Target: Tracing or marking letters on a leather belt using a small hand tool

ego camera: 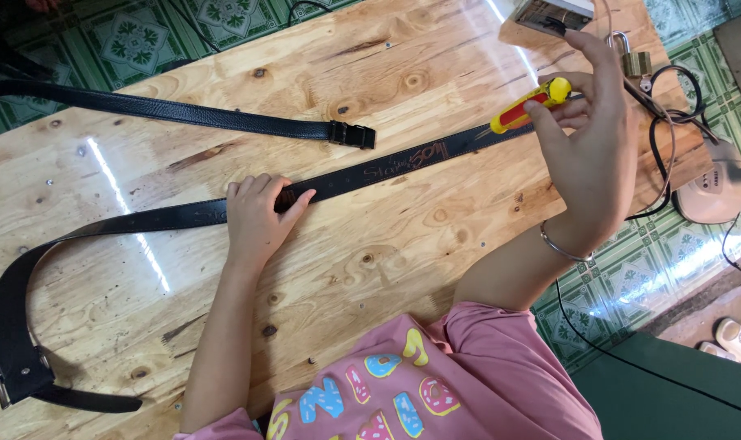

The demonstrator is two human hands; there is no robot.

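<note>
The left hand (260,213) pressed flat, fingers spread, on the black belt (370,175) lying across the wooden table (370,269). The right hand (586,138) gripped a yellow-red tool (529,106) firmly above the belt.

On the knotty pale wooden worktop (370,269), the person's left hand (256,216) presses flat on a long black leather belt with stamped lettering (386,169), fingers spread across the strap. The right hand (590,138) is raised near the belt's far end and grips a yellow-and-red handled tool (527,107) whose tip points down at the strap. A second black leather belt with a black buckle (224,118) lies just beyond, and a brass padlock (633,59) sits near the worktop's corner.
</note>
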